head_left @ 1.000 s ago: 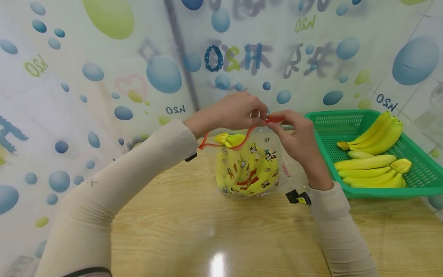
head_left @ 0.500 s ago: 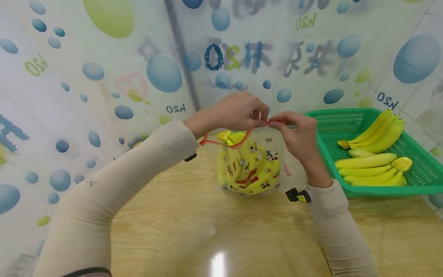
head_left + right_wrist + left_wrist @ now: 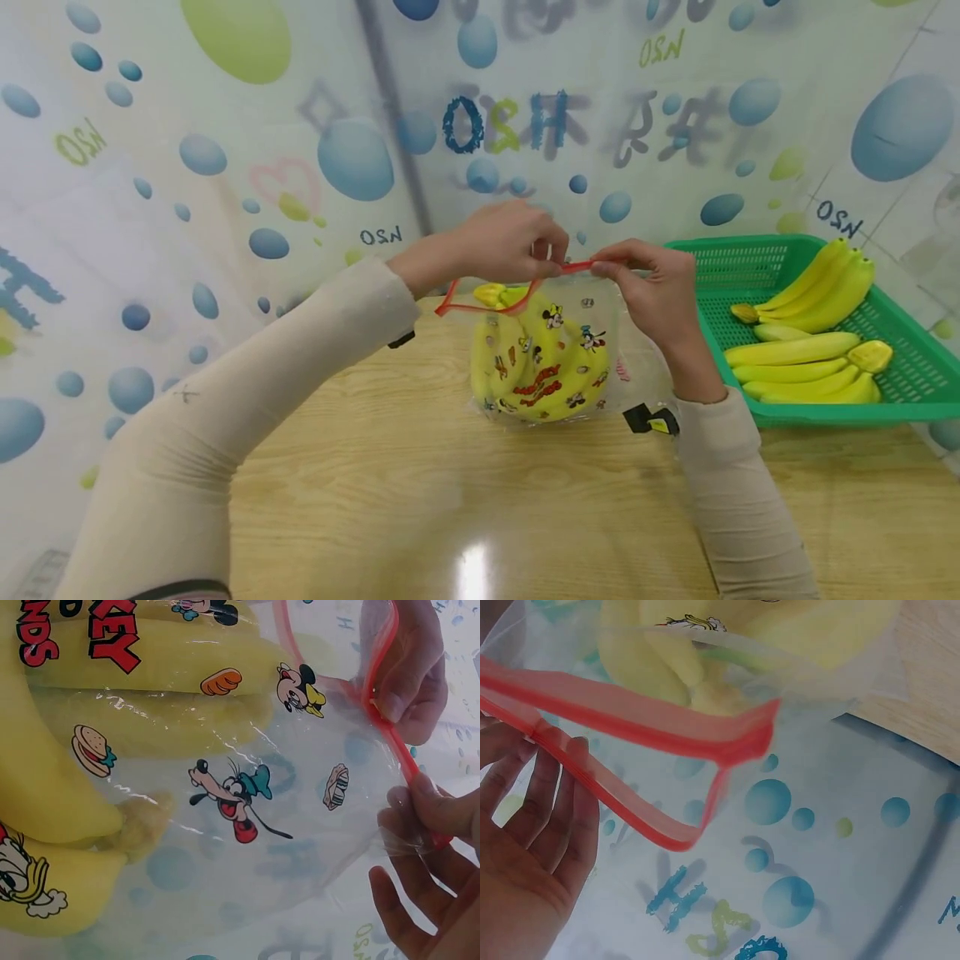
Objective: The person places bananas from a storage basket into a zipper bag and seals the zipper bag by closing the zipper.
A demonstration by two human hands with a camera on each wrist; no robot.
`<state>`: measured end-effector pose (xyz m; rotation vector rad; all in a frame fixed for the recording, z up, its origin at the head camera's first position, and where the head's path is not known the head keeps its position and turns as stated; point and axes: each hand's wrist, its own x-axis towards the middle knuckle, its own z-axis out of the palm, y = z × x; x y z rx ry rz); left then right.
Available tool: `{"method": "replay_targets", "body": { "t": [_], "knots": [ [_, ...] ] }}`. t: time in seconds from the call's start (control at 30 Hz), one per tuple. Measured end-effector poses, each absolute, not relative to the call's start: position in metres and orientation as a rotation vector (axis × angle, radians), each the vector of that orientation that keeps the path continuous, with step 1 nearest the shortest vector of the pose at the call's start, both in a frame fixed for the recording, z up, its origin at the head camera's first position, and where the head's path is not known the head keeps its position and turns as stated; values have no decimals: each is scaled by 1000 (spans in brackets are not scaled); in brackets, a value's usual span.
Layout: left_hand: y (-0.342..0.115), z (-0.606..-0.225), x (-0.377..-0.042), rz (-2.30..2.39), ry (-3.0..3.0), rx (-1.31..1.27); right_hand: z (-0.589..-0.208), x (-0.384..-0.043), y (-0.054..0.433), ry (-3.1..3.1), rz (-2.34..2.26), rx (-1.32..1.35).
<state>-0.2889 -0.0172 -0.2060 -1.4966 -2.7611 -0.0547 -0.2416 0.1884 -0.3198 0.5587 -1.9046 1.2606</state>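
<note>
A clear zip bag (image 3: pixel 603 300) with cartoon prints and a red zip strip (image 3: pixel 577 267) stands mid-table, yellow bananas (image 3: pixel 547 392) inside it. My left hand (image 3: pixel 513 243) pinches the strip near its middle. My right hand (image 3: pixel 660 292) pinches it at the right end, thumb on the near side. Between the two hands the strip runs straight with its edges together. Left of my left hand, the bag's mouth gapes in a loop, plain in the left wrist view beside my left hand (image 3: pixel 536 832). Banana stems poke up near that gap.
A green plastic basket (image 3: pixel 832 412) holds more bananas (image 3: pixel 806 292) in bunches at the right. Behind the wooden table (image 3: pixel 420 492) hangs a pale sheet (image 3: pixel 300 75) printed with blue and green dots.
My left hand has slid left along the red strip and my right hand has shifted slightly right. The gap between them has widened, showing more strip.
</note>
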Motion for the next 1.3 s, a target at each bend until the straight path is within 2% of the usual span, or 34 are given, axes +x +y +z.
{"method": "replay_targets", "body": {
  "t": [0.73, 1.1, 1.3],
  "knots": [
    [-29, -207, -287, -91, -2838, -1457, -320, -240, 201, -1924, 1258, 528],
    [-29, -217, -284, -122, -2734, -1467, -318, -231, 171, -2002, 657, 583],
    [-28, -220, -281, -146, -2668, -1496, -322, -230, 158, -1967, 600, 554]
  ]
}}
